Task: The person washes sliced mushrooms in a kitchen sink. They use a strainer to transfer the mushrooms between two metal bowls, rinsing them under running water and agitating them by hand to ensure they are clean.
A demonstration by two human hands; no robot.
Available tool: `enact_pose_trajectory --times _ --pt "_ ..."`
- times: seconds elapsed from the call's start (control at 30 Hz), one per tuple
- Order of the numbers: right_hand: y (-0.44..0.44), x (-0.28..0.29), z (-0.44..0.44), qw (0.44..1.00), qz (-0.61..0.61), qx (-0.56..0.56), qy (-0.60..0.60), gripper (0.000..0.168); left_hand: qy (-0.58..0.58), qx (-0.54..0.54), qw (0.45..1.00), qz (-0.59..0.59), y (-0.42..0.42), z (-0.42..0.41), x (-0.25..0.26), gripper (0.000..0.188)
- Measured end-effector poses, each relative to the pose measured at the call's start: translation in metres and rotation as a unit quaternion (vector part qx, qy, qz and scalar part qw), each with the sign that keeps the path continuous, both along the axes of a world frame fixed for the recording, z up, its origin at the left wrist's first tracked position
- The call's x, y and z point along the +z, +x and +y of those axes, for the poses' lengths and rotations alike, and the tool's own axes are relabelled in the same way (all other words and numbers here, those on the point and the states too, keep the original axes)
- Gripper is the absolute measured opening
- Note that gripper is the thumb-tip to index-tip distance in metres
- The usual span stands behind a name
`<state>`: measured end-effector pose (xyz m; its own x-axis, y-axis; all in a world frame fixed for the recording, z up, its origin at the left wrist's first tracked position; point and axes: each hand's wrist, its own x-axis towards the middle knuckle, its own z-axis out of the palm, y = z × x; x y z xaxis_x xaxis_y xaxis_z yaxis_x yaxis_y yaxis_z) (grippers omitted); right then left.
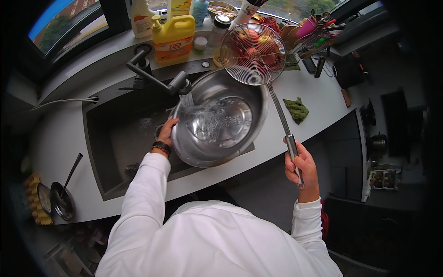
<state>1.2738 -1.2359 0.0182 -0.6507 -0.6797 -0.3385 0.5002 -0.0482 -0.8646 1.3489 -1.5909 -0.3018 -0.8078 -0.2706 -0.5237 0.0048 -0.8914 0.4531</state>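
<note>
My left hand (168, 132) grips the left rim of a large stainless-steel basin (221, 78), which is tilted over the right part of the dark sink (114, 138). Water pours into the basin from a dark swivel faucet (152, 76). Inside, the water is churned and clear. My right hand (301, 166) holds a long-handled wire skimmer (255, 55) by its metal handle. The skimmer's round mesh head is raised near the basin's upper right rim. Red and yellow fruit shows through the mesh, seemingly standing behind it on the counter.
Along the window side stand a yellow pump jug (173, 38), a white spray bottle (141, 20) and a lidded glass jar (219, 31). A green cloth (296, 110) lies on the right counter (318, 100). A small pan (63, 204) and an egg tray (34, 197) sit at far left.
</note>
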Motion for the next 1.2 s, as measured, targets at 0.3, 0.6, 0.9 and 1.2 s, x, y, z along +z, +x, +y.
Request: enact_pose_trajectory --times 0.3,0.6,0.9,1.2 --pt "0.002 -0.021 -0.028 0.998 -0.035 0.035 -0.025 0.045 0.098 -0.012 0.989 -0.111 0.085 -0.024 0.027 0.007" --pt "0.017 -0.048 -0.021 0.990 -0.140 0.023 -0.023 0.038 -0.102 0.059 0.980 -0.161 0.177 -0.100 0.100 0.010" --pt "0.025 -0.119 -0.083 0.975 -0.144 0.129 0.113 0.032 -0.434 0.069 0.864 -0.246 0.189 -0.116 0.166 0.001" --pt "0.025 -0.138 -0.080 0.812 0.412 0.179 0.373 0.043 -0.791 0.023 0.542 -0.283 0.168 -0.087 0.186 0.013"
